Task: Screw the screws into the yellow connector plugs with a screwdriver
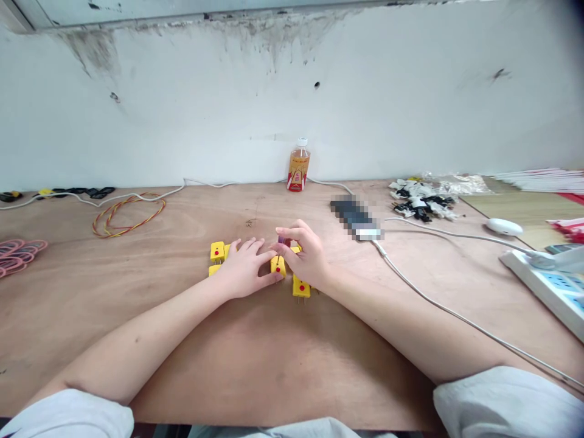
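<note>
Several small yellow two-pin plugs, each with a red dot, lie around my hands. With thumb and index finger, my left hand (244, 271) steadies one yellow plug (277, 267) on the table; its other fingers lie spread over the wood. My right hand (306, 252) is closed around a small screwdriver (281, 241) with a purple handle, held upright, its thin shaft reaching down to that plug. Another plug (301, 287) lies under the right hand, pins toward me. Left of my left hand are further plugs, one of them (217, 251) in full view, others partly covered by my fingers.
A drink bottle (298, 167) stands against the wall. To the right lie a blurred-out phone (351, 214), white cables, black and white connectors (422, 201) and a power strip (552, 286). Coiled red-yellow wire (107, 225) and pink wire (18, 255) lie on the left.
</note>
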`<action>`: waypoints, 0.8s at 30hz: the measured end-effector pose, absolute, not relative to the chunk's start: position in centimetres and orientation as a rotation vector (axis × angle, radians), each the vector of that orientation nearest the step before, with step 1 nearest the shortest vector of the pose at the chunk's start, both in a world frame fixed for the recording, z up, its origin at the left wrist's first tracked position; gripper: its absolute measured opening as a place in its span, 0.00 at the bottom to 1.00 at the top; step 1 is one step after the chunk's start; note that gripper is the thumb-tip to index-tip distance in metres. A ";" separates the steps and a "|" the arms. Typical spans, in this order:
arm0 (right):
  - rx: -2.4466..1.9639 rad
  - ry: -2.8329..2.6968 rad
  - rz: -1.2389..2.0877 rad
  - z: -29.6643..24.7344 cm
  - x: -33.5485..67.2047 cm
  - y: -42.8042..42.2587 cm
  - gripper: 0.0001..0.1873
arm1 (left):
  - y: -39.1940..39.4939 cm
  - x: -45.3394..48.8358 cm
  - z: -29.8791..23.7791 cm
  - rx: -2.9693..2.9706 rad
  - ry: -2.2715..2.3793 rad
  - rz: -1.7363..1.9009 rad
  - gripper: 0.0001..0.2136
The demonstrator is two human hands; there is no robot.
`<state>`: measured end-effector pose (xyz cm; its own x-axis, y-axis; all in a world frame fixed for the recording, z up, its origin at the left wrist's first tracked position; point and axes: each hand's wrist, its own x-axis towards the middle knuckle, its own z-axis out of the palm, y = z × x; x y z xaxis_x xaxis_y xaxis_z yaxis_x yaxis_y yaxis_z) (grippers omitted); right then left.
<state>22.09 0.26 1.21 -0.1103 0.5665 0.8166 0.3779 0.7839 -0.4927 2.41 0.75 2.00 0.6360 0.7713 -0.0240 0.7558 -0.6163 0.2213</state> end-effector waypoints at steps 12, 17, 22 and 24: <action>-0.648 -1.664 0.636 2.2 23.1 0.6 0.05 | 0.7 2.4 2.0 2.649 1.276 0.090 0.27; -0.679 -1.643 0.433 1.7 22.7 0.4 0.03 | 0.8 2.4 1.9 2.658 1.262 0.084 0.28; -0.606 -1.714 0.620 2.1 23.6 1.1 0.06 | 0.8 2.3 1.5 2.697 1.283 0.084 0.28; -0.608 -1.721 0.775 2.1 24.0 1.4 0.08 | 0.8 2.3 1.5 2.700 1.273 0.099 0.28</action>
